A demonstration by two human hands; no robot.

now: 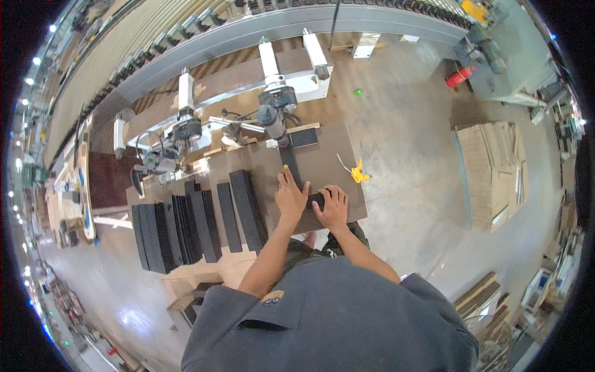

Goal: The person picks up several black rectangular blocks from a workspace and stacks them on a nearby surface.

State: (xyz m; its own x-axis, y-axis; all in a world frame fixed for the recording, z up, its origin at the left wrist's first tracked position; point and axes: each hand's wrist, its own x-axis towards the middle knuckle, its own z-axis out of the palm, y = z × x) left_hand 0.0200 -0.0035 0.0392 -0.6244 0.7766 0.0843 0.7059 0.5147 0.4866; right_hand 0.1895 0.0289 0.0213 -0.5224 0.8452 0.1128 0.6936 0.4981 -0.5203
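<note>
My left hand [290,197] lies over the near end of a black strip [289,166], its index finger stretched along one side and its thumb at the other. The strip's far end reaches under a grey cylindrical machine head [271,121]. My right hand [333,206] is closed around a short black piece [317,200] beside the left thumb; how far that piece extends under the palm is hidden. Both hands work over a brown tabletop [338,149]. Beyond the strip, another black piece [304,137] lies against a wooden edge.
Upright black strips [248,208] stand in several stacks on the table's left. More white-armed machine heads [186,127] line the back. A yellow tool [357,172] with a white cord sits at the right edge. Flat cardboard [493,173] and a red extinguisher [459,77] are farther right.
</note>
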